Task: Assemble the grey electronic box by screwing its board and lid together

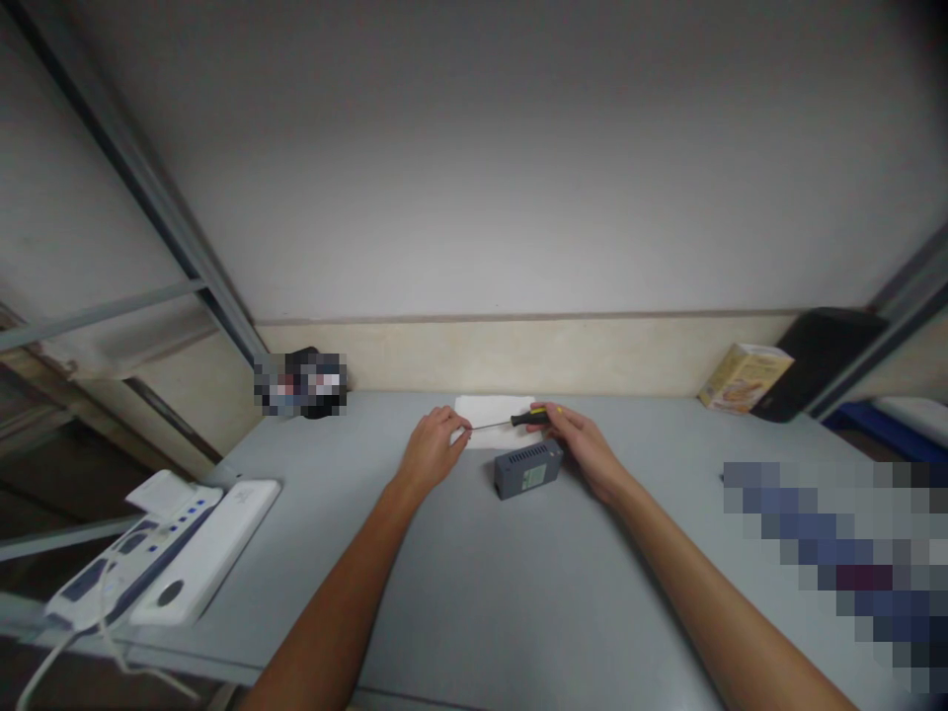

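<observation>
**Black-and-yellow screwdriver held between two hands**

Gripping the screwdriver (pixel 518 421) by its handle with the right hand (pixel 585 446), fingers closed around it. Pinching the thin shaft tip with the left hand (pixel 434 449), fingertips drawn together. Hovering over white paper (pixel 489 407) on the grey table (pixel 474 583). Sitting just below, beside the right hand: a small grey box (pixel 527 469). Lying far left: a white power strip (pixel 159 553).

Black-and-yellow screwdriver (pixel 527 419), grey box (pixel 527 469), white paper (pixel 493 408)
</observation>
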Available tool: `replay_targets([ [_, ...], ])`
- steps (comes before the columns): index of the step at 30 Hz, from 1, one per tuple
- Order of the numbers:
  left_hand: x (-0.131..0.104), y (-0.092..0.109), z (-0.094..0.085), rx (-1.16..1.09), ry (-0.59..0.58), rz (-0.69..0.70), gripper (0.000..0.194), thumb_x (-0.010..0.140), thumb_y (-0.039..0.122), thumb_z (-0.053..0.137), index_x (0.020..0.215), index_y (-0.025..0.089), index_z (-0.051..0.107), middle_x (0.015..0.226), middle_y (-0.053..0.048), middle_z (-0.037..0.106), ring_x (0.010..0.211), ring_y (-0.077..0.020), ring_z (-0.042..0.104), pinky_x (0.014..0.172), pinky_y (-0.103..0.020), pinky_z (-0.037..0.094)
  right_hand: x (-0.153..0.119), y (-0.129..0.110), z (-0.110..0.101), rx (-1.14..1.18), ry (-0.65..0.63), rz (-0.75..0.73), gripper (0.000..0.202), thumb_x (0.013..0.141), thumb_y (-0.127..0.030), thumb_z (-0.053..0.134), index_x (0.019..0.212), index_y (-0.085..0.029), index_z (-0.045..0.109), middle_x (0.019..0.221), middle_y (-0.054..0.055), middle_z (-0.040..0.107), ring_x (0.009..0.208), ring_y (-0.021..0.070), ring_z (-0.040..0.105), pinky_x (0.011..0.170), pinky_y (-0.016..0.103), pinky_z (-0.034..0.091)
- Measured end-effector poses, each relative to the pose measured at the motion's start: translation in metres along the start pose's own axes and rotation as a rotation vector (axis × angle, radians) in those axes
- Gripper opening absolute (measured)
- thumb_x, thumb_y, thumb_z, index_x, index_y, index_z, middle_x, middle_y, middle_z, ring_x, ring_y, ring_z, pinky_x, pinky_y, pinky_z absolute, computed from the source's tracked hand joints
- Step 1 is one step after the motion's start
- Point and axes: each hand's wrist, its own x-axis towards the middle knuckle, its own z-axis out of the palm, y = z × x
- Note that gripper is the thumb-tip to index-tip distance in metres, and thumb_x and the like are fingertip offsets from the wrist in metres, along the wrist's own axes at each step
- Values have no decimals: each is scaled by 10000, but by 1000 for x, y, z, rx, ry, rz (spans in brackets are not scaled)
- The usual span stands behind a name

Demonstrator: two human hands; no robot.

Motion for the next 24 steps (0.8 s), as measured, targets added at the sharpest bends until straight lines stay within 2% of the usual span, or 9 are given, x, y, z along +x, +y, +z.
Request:
replay_targets([
  [7,1,-3,3,-112,28,-35,161,960,255,596,995,200,743,964,-52,664,964,-208,591,887,-334,464,2,1,-5,-24,-51,-97,535,875,-648,591,1179,-228,723,902,60,763,662,151,518,620,280,372],
  [13,2,1,5,-207,1,32,196,981,302,573,1020,223,748,969,-51,659,991,-209,585,918,-351,472,3,-1,-9,-8,-5,-145,519,885,-634,585,1139,-205,730,859,61,754,625,139,498,607,283,358],
  [15,2,6,4,-229,58,24,230,968,328,597,1142,237,718,1079,-67,622,1068,-214,566,986,-372,459,4,-1,-11,15,23,-152,513,881,-635,590,1110,-200,736,834,60,750,614,138,497,605,286,363],
  [18,2,21,-3,-274,182,-19,394,931,343,645,1315,256,618,1269,-97,506,1210,-233,500,1075,-402,415,6,-2,-13,47,102,-187,514,864,-648,603,1079,-201,741,798,54,740,595,134,487,586,286,362],
  [19,1,27,-7,-313,171,-16,388,934,344,636,1310,252,613,1266,-99,501,1197,-231,506,1055,-394,428,7,-2,-14,59,135,-199,521,856,-655,607,1074,-201,742,788,52,735,588,133,484,579,285,361],
  [20,1,35,-12,-372,111,3,360,944,343,617,1289,240,616,1226,-97,524,1128,-217,536,995,-371,462,8,-2,-15,70,169,-208,531,849,-663,610,1073,-200,742,779,50,731,580,132,481,571,285,360],
  [22,-1,50,-22,-495,-39,63,339,941,345,620,1257,225,617,1115,-78,587,967,-187,573,883,-333,493,10,-2,-17,79,235,-216,553,840,-679,608,1073,-196,741,765,48,723,562,129,467,555,284,354],
  [24,-2,63,-29,-591,-178,142,342,903,332,672,1223,217,627,1094,-69,624,951,-183,585,858,-318,493,11,-1,-20,82,290,-215,569,840,-688,598,1070,-188,740,755,46,717,548,125,447,540,282,342],
])
